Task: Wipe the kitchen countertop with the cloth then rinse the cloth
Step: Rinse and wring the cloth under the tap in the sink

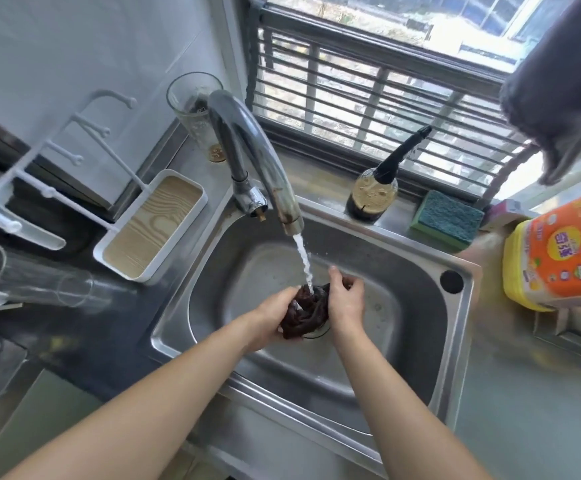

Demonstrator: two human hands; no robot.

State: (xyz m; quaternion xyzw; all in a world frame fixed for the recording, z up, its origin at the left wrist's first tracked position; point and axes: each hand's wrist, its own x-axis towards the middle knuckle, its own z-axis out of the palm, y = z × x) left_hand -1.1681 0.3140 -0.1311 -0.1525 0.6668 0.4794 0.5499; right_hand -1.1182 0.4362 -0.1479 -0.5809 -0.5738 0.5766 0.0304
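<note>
A wet, dark brown cloth (305, 313) is bunched up over the middle of the steel sink (417, 271). My left hand (271, 317) grips its left side and my right hand (345, 299) grips its right side. Water (303, 261) runs from the chrome tap (247, 147) straight onto the cloth between my hands. The dark countertop (84, 337) lies to the left of the sink. The sink drain is mostly hidden under the cloth.
A white tray with a wood-grain base (154, 223) and a white rack (39, 188) stand left of the sink, with glass cups (32, 275) nearby. On the ledge behind are a tall glass (195, 109), a dark bottle (372, 195) and a green sponge (446, 218). A yellow detergent jug (559, 254) stands right.
</note>
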